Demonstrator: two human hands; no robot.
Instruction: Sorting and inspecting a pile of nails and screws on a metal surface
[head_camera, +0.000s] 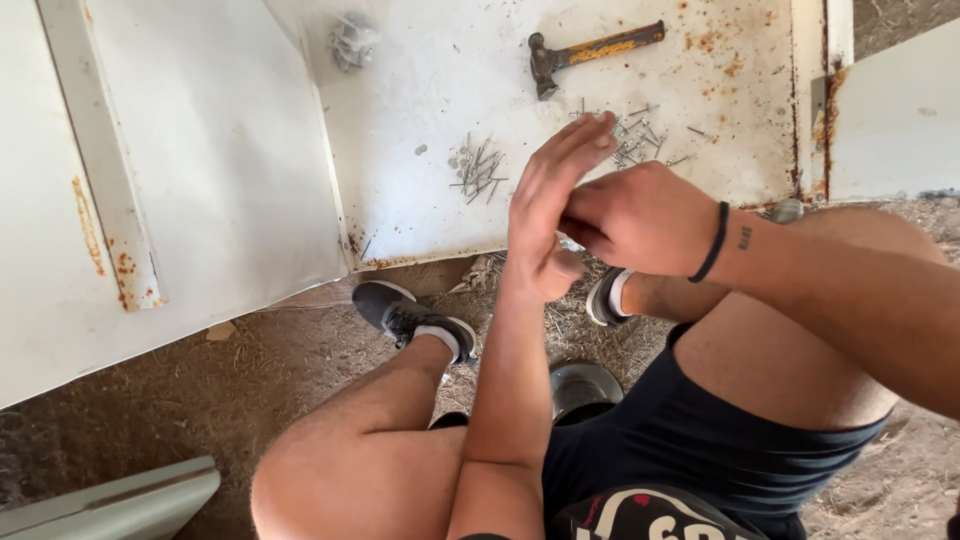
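My left hand (548, 205) is raised, palm toward the right, its fingers straight and together. My right hand (640, 215) wears a black wristband (712, 243) and has its fingers curled, their tips pressed into the left palm. Whether it pinches anything there is hidden. Both hands hover over the near edge of a white, rust-spotted metal panel (420, 90). On that panel lie a small heap of nails (478, 170), a second scatter of nails (645, 135) just beyond my fingertips, and a rusty hammer (590, 50) with a yellowish handle.
I sit on dry dirt and straw with bare knees up, dark shoes (405, 315) at the panel's edge. A round metal object (583, 388) lies between my legs. A larger white panel (200, 160) lies at left, a grey crumpled lump (352, 40) at the top.
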